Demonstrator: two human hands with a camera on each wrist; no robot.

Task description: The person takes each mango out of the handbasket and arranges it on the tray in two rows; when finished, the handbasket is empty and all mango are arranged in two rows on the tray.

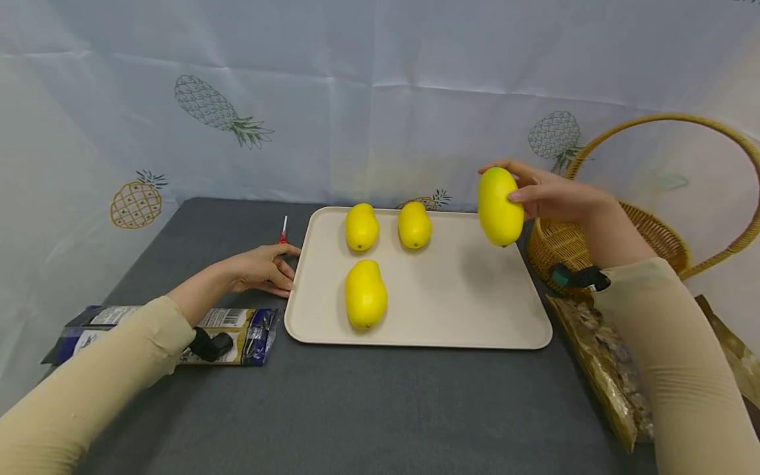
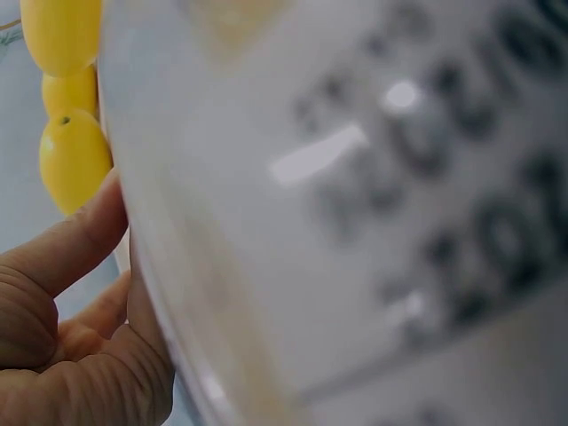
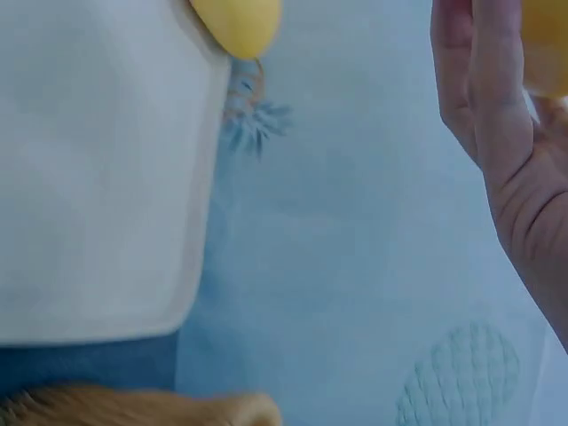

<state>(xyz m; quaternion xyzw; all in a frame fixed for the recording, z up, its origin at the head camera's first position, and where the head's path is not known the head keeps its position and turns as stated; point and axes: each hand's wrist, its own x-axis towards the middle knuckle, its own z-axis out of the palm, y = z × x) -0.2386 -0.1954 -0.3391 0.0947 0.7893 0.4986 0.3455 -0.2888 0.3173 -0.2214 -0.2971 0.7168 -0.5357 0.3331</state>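
My right hand (image 1: 549,194) holds an oblong yellow fruit (image 1: 500,208) with a greenish tip above the right side of a cream tray (image 1: 451,310). Its thumb is on the fruit's near side, with fingers behind. On the left of the tray lie three similar fruits: one at the back left (image 1: 362,227), one beside it (image 1: 414,225), and a larger one in front (image 1: 365,295). My left hand (image 1: 264,269) grips the tray's left edge, its fingers bent at the rim. In the left wrist view, a blurred package (image 2: 355,222) hides part of that hand (image 2: 80,328).
A wicker basket (image 1: 552,247) with a tall handle stands right of the tray. Near my right sleeve lies a brown clear-fronted bag (image 1: 605,363). A blue and gold packet (image 1: 255,336) lies under my left forearm. Behind my left hand is a small red-and-white item (image 1: 284,234).
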